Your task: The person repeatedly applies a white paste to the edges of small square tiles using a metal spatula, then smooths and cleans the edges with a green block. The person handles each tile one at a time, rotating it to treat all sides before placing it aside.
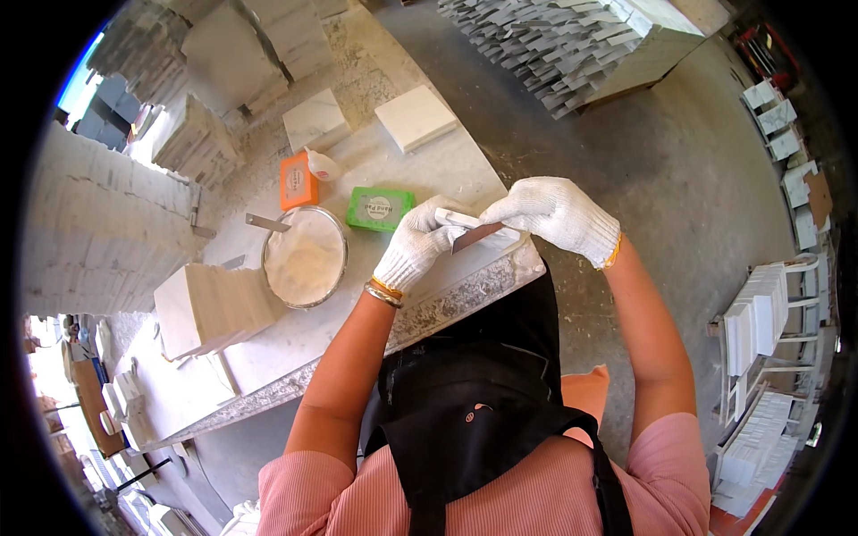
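Both my hands wear white knit gloves and meet over the front right corner of the stone-topped table (411,295). My left hand (418,239) is closed on a slim white stone piece (458,218). Pinched at its other end, my right hand (552,214) has a thin, dark brownish blade (475,237), like a scraper, under its fingers. The blade slants against the near side of the stone piece. Its handle, if any, is hidden by the glove. A pale slab (492,253) lies below the hands.
Left of my hands are a green hand-pad box (380,209), an orange box (298,182) and a bowl of cream paste (306,259) with a metal spatula (267,222). A tile stack (214,308) stands beside it. Two square tiles (416,118) lie farther back; stacked slabs (98,223) rise left.
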Demonstrator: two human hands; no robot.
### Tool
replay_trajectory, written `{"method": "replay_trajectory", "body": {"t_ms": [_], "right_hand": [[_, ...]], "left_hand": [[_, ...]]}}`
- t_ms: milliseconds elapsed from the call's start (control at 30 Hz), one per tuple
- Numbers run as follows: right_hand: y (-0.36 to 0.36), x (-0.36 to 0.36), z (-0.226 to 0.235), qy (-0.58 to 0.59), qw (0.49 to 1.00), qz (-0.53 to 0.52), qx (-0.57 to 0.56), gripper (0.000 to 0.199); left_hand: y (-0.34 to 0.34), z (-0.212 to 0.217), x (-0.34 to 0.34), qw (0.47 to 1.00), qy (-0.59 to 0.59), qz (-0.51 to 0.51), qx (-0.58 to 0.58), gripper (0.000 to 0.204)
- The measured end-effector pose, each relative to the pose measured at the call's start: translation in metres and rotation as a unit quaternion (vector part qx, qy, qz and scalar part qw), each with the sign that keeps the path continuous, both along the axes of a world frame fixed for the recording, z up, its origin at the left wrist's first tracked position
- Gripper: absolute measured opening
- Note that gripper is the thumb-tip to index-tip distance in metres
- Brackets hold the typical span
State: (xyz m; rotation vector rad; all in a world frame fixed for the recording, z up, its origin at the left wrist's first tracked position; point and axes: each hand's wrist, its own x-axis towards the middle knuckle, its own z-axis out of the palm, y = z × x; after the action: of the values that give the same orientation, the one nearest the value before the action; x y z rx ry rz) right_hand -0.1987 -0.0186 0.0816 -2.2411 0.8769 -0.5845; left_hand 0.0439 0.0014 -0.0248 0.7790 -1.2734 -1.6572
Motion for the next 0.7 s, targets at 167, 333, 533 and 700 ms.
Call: {"method": "replay_trajectory", "body": {"t_ms": [167, 333, 533, 700], "right_hand": [[0.009, -0.010, 0.005, 0.044, 0.999, -0.016, -0.013, 0.021], [0.014, -0.008, 0.008, 0.060, 0.998, -0.036, 0.006, 0.025], [0.030, -0.006, 0.002, 0.048, 0.994, -0.102, -0.010, 0.025], [0.048, 0.002, 0.001, -0.029, 0.985, -0.169, 0.022, 0.024]], "left_hand": [[0.000, -0.001, 0.002, 0.999, -0.024, 0.002, -0.029, 0.038], [0.002, 0.003, -0.001, 1.000, -0.011, 0.009, -0.009, 0.042], [0.004, 0.007, -0.003, 1.000, 0.008, 0.020, -0.009, 0.034], [0.006, 0.008, -0.006, 0.999, 0.020, 0.029, -0.012, 0.028]]}}
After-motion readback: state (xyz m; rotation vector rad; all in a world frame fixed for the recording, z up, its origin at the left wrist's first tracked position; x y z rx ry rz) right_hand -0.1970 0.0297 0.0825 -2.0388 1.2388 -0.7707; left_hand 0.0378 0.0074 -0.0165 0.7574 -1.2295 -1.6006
